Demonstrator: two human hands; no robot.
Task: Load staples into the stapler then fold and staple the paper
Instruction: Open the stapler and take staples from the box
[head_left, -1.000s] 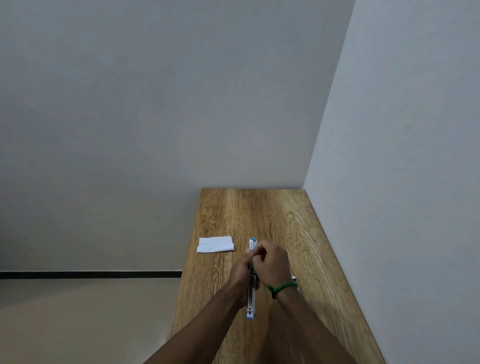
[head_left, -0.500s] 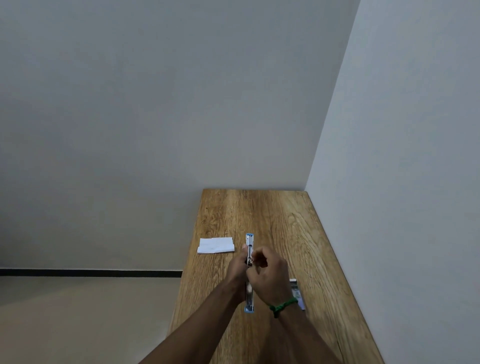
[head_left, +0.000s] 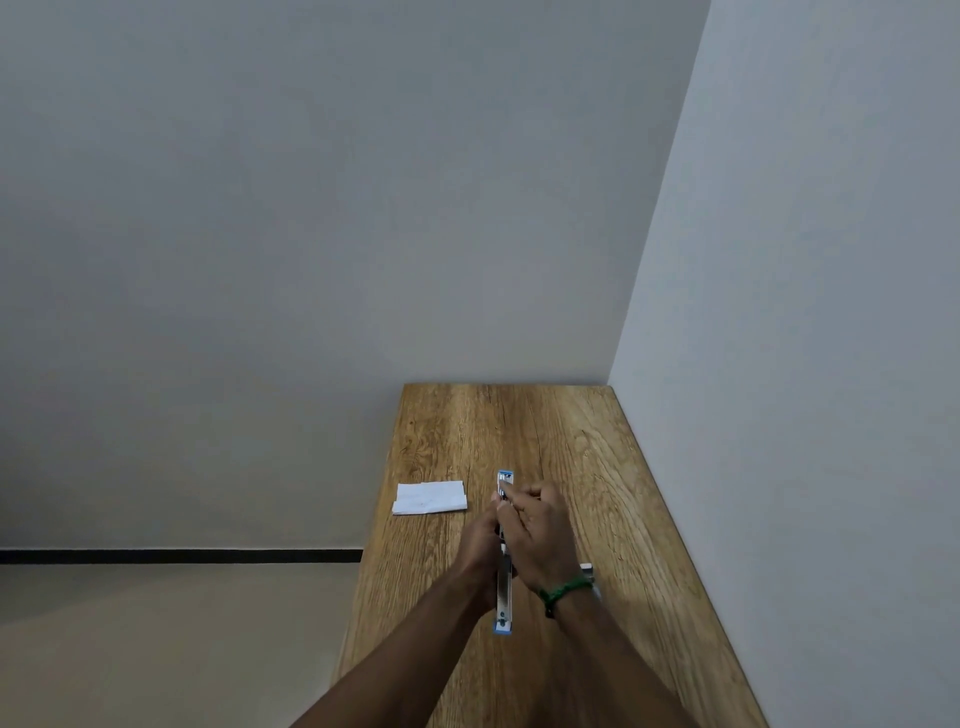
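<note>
Your left hand (head_left: 480, 545) grips the stapler (head_left: 503, 592) from 9 o'clock, fingers curled round it; your right hand (head_left: 543, 535) pinches its far end; the paper (head_left: 430, 498) lies at 10 o'clock by the desk's (head_left: 597, 457) left edge; a wall (head_left: 805, 415) bounds the right edge.

You are looking down at a wooden table (head_left: 571, 441) that is stretching away from you into the corner of the room. Its far end is meeting the grey back wall (head_left: 311, 208), and its right edge is lying against the paler side wall (head_left: 831, 364). To your left a beige floor (head_left: 156, 649) is showing, with a black skirting strip (head_left: 182, 556) running along the foot of the back wall.
</note>
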